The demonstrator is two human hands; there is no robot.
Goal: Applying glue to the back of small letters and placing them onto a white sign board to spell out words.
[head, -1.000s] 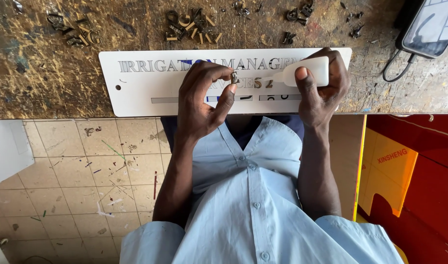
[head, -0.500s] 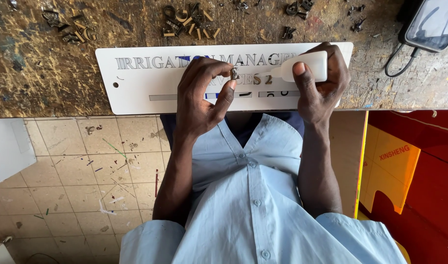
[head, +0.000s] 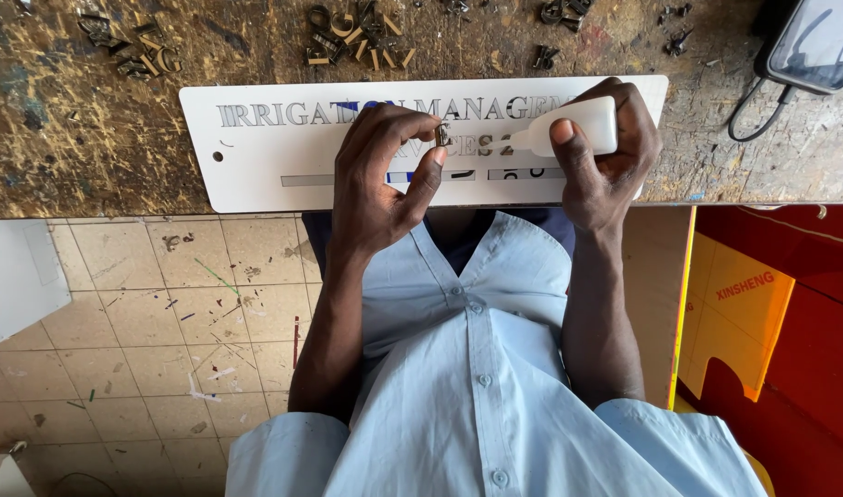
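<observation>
Metal letter piece sits pinched in left hand grip, just above white sign plate. Right hand clenches white glue bottle, nozzle touching the piece. Loose letters (scattered) lie beyond on worn worktop; phone w/ cable far right.

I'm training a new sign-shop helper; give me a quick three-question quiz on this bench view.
1. True or false: the right hand holds a white squeeze bottle.
2. What does the left hand pinch? A) a small metal letter B) a screwdriver C) a brush
3. What lies at the bench's right end, beyond the white sign plate?

Key: 1 true; 2 A; 3 a phone with a cable.
</observation>
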